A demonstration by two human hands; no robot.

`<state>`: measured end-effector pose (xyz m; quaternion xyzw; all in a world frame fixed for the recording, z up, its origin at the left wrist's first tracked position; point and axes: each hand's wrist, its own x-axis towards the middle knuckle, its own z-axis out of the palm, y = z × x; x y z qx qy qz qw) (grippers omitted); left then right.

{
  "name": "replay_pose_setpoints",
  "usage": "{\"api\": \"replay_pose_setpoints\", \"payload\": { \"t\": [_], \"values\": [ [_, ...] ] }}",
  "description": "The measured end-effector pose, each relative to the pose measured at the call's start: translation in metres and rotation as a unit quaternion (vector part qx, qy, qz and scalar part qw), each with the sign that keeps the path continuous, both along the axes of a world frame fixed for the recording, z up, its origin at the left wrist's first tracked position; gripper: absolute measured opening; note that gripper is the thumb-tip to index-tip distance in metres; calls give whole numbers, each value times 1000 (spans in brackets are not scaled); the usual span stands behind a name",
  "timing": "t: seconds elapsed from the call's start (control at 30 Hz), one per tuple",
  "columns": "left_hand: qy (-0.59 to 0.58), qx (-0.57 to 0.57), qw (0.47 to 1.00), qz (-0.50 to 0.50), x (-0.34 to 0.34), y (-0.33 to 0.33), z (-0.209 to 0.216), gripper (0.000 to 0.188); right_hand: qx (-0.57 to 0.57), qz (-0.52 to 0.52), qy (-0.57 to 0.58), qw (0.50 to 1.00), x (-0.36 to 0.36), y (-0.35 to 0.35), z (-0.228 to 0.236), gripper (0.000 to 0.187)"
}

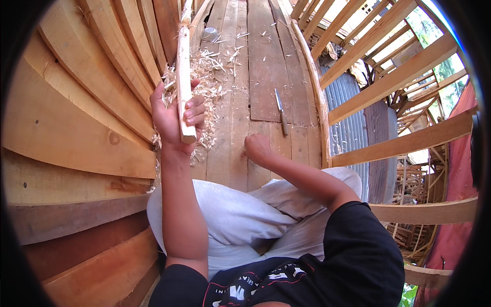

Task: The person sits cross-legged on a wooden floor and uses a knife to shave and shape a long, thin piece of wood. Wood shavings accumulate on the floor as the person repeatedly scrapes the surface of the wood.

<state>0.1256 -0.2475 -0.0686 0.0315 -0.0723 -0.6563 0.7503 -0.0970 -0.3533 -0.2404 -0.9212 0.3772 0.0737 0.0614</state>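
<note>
My left hand grips a long pale wooden stick near its lower end and holds it upright. The stick's sides look freshly shaved. My right hand rests as a fist on the plank floor, knuckles down, with nothing in it. A chisel-like blade tool with a dark handle lies on the planks a little beyond and right of my right hand. I sit on the floor with my legs in light trousers.
Wood shavings pile up on the planks behind the stick. Curved hull planks rise on my left. Curved ribs and beams stand on the right, with corrugated metal beyond. A small metal bowl sits far ahead.
</note>
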Motion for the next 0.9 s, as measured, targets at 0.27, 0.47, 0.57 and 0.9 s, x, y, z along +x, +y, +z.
{"api": "replay_pose_setpoints", "payload": {
  "t": [0.27,0.47,0.57,0.9],
  "values": [
    [-2,5,1000,-5,3,1,-1,71,87,-152,-50,983,-6,-6,-15,14],
    [-16,53,998,7,0,2,6,68,25,-79,-36,996,-9,-13,-35,16],
    [-16,47,999,8,2,4,5,68,11,4,-14,1000,-6,-13,-37,19],
    [-41,29,999,20,-1,-2,3,69,349,-377,-697,500,31,-136,36,19]
  ]
}}
